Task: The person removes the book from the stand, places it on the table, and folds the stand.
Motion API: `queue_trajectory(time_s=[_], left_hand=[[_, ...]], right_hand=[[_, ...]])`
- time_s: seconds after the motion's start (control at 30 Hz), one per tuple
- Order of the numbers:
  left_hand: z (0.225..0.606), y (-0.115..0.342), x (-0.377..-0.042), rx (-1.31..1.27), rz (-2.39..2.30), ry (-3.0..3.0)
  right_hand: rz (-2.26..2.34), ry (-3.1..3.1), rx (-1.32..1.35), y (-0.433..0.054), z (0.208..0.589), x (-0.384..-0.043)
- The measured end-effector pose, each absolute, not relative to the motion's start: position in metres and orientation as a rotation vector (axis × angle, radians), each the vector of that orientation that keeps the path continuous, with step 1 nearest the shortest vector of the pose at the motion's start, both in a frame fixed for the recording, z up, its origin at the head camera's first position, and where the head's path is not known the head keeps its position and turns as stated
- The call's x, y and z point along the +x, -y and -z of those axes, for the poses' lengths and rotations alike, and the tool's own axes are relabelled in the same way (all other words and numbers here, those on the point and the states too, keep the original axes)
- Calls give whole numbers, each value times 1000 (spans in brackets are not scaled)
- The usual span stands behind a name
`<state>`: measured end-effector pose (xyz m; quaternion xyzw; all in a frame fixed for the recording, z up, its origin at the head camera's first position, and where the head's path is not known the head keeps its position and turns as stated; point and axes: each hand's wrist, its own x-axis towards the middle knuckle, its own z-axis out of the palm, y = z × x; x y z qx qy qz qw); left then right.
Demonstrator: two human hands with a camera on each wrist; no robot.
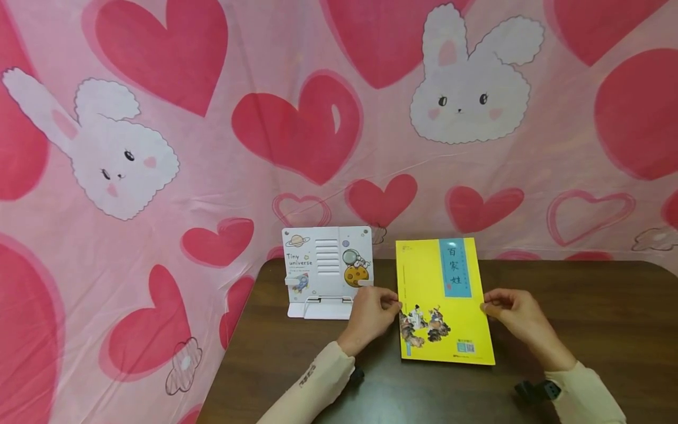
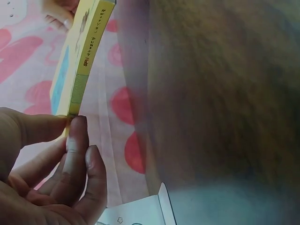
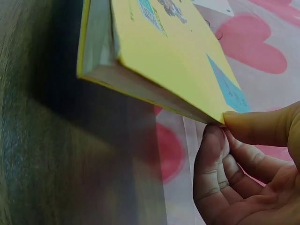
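A yellow book with a blue title panel is held up by both hands, its cover facing the head camera. My left hand pinches the spine edge between thumb and fingertips; the left wrist view shows the printed spine above the fingers. On the opposite side, my right hand pinches the page edge. In the right wrist view, a gap and shadow show between the book and the tabletop. Just left of the book stands a white book stand with space drawings, its panel upright.
The dark wooden table has its back edge against a pink curtain printed with hearts and rabbits. Part of the white stand shows at the bottom of the left wrist view. Black wrist straps sit at the sleeves.
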<state>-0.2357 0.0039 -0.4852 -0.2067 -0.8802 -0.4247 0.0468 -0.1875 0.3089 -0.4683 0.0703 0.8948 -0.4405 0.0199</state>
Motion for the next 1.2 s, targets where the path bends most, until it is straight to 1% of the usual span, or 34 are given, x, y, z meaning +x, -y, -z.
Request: queue_trajectory(time_s=[0.63,1.03,1.2], left_hand=[[492,-12,-242,-718,1160,2834],[493,-12,-244,-705,1185,2978],[495,-12,-244,-649,1229,3027]], right_hand=[[1289,-2700,234,-316,484,-196],[1263,-2654,188,-318,495,-200],[1221,-2680,170,-315,498,-199]])
